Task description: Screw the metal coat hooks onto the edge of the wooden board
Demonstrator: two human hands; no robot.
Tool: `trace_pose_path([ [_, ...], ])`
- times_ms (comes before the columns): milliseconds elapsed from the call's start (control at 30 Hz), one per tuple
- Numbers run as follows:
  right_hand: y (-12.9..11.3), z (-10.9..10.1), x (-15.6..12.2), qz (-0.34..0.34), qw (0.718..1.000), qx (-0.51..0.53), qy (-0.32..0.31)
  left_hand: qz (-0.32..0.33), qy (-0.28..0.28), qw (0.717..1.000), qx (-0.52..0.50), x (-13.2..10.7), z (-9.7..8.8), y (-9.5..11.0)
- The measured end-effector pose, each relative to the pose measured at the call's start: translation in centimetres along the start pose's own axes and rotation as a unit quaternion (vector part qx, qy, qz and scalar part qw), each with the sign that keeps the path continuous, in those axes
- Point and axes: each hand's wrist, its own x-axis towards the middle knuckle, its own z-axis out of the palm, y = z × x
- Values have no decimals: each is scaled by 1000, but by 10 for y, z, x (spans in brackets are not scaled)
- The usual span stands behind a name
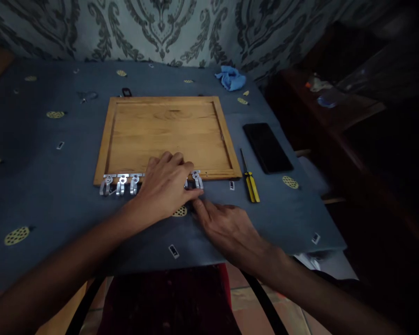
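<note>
On the blue tablecloth point(38, 186), a shallow wooden tray point(167, 125) with a raised rim lies flat in front of the person, its floor showing only bare wood grain. Along its near rim runs a row of metal hooks point(120, 184): three show at the left, and one more hook point(197, 179) shows at the right. The stretch between them is hidden.

The left hand point(165, 186) lies palm down over that middle stretch of the rim, its fingers bent and close together. I cannot tell whether it grips anything beneath. The right hand point(226, 228) rests flat on the cloth just in front of the tray, fingers stretched out and held together. Its fingertips point(197, 205) point at the right-hand hook and lie just below it. Whether they touch it is not clear.

Right of the tray, a screwdriver point(250, 180) with a yellow and black handle lies on the cloth, its tip pointing away from the person. A dark phone point(267, 147) lies flat just beyond it. A crumpled blue rag point(231, 77) sits near the far right corner of the table, well apart from the hands. A small black object point(126, 91) sits at the tray's far rim. Small paper labels point(173, 251) are scattered over the cloth. Nothing lies between the hands and the hooks.
</note>
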Motion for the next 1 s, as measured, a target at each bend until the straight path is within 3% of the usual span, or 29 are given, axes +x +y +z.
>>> trace_pose_path([
  [100,-4,-4,4,27,998,21,-61,-4,7,1000,0,0,0,0],
  [167,-3,-4,3,34,997,32,-61,-2,7,1000,-2,-1,1,-1],
  [400,5,12,-27,38,996,55,66,0,9,1000,-7,-2,3,-3],
  [533,11,15,-36,81,984,105,118,-3,16,1000,-10,-3,4,-2],
  [800,21,18,-1,212,919,299,145,3,12,1000,1,-4,1,-1],
  [1000,23,21,5,203,897,354,173,4,25,1000,-3,-4,4,-2],
])
